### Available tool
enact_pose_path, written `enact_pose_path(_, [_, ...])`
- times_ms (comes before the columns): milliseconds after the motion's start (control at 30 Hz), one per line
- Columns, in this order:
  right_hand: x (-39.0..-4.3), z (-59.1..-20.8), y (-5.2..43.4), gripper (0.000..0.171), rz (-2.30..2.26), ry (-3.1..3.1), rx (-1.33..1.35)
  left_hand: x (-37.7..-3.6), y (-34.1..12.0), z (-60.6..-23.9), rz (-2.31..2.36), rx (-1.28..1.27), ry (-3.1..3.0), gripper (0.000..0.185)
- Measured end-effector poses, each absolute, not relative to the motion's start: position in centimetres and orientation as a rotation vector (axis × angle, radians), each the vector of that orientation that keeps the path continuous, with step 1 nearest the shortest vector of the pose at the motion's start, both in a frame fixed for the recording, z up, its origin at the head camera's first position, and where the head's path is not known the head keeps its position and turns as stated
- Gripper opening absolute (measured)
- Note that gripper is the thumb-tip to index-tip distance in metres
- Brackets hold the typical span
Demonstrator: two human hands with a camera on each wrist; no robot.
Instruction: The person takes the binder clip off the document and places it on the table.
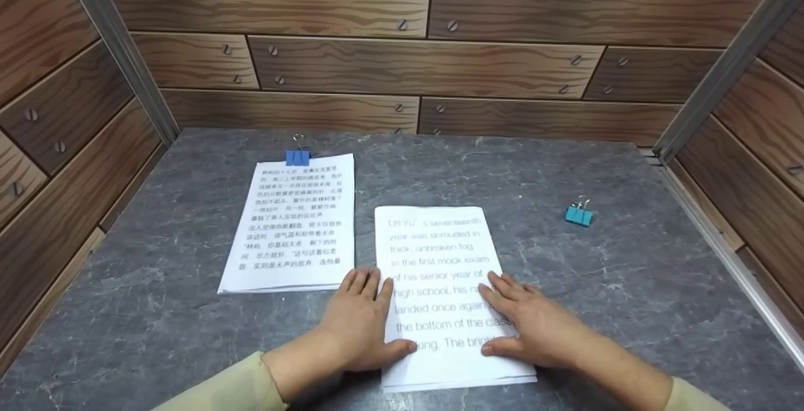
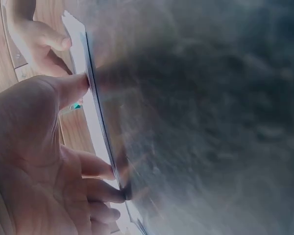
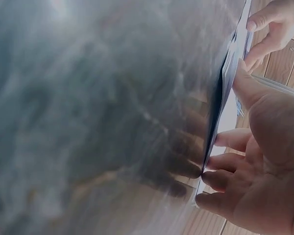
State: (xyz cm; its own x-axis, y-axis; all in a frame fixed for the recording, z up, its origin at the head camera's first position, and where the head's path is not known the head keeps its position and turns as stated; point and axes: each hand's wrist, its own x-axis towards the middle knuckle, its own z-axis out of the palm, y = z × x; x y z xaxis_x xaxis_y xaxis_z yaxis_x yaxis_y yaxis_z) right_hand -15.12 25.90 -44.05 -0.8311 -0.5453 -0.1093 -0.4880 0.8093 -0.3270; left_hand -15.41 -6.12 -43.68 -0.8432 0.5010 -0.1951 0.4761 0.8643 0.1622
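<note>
A stack of white sheets with large English print point(image 1: 440, 279) lies on the grey table, its near edges slightly uneven. My left hand point(image 1: 361, 326) lies along the left side of this stack, thumb over the lower part of the page. On the opposite side, my right hand point(image 1: 537, 326) touches the right edge, with thumb and fingertips on the top sheet. Both hands have fairly extended fingers. In the left wrist view, the left thumb point(image 2: 71, 89) and fingertips meet the long paper edge. The right wrist view shows the right fingers point(image 3: 228, 161) along the other edge.
Left of it lies another stack of sheets with Chinese print point(image 1: 292, 229), held at its top by a blue binder clip point(image 1: 298, 158). A teal binder clip point(image 1: 578, 215) rests on the table at right. Wood-patterned walls point(image 1: 352, 65) enclose the back and sides.
</note>
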Motion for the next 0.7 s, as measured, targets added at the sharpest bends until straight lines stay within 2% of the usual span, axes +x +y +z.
enact_pose_path(700, [-17.6, -43.8, 31.2, 0.100, -0.445, 2.813, -0.652, -19.7, -0.1, -43.9, -0.008, 0.746, 2.814, 0.108])
